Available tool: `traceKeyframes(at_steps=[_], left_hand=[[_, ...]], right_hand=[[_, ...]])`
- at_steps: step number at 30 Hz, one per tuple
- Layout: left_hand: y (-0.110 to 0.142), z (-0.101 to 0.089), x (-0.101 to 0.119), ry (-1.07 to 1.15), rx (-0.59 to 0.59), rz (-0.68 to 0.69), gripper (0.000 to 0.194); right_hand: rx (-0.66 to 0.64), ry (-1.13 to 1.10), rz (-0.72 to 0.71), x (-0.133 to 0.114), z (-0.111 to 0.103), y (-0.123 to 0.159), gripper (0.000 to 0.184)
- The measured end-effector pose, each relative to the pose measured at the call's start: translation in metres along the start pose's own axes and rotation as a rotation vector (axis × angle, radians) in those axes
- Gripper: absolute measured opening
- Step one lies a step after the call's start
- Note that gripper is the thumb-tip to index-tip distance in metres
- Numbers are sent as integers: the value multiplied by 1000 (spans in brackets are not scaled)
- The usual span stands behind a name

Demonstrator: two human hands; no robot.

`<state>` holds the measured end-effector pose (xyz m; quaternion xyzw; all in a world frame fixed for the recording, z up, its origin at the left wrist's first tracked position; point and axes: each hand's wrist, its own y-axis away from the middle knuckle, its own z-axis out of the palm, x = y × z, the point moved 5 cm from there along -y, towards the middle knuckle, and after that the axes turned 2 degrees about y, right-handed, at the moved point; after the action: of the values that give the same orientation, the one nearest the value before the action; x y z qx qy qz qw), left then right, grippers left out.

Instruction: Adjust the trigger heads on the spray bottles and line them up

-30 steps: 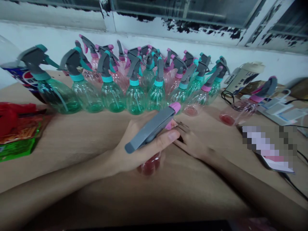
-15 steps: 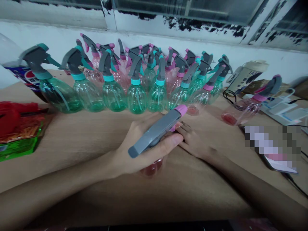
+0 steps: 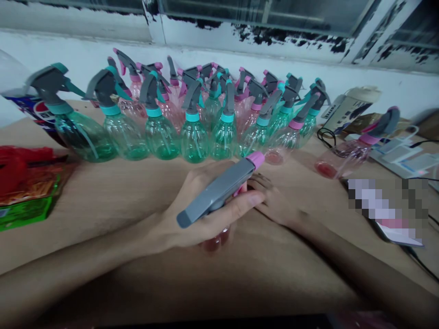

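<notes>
My left hand [image 3: 192,210] is wrapped round a spray bottle [image 3: 222,189] with a grey head and pink nozzle, just in front of me. A finger lies on its pink trigger, and the thumb stretches along the near side of the head. Below the hand, part of the clear pink body shows; the rest is hidden. Beyond the nozzle, my right hand [image 3: 272,198] rests low on the table, its visible fingers stretched out. The left hand and sprayer partly cover those fingertips. Nearest to both hands stands a row of green spray bottles [image 3: 195,141] with turquoise collars.
More pink spray bottles [image 3: 170,112] stand behind, by the wall. One pink bottle [image 3: 346,155] is apart at right, near a phone-like device [image 3: 384,210] with a blurred screen. A cup [image 3: 353,107] and cables lie beyond. A red and green snack packet [image 3: 30,187] is at left.
The pink trigger has moved inward toward the bottle's neck under my left finger. The sprayer head has shifted slightly left and down. My right hand stays in about the same place.
</notes>
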<state>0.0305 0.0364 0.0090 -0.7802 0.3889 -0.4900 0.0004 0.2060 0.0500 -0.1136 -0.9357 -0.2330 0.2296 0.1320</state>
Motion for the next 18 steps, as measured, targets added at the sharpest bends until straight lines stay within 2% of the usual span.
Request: traceKeyframes(at_steps=[3,9,18], left_hand=[[1,0,-2,-9,-26,-32,23],[-1,-4,1,2,67,110,15],[0,-3,0,22,79,87,17]], right_hand=[[30,-5,25,1,0,0,47],[21,16,27,-1,-1,-1,49],[6,-24,52,-4,-3,-2,44]])
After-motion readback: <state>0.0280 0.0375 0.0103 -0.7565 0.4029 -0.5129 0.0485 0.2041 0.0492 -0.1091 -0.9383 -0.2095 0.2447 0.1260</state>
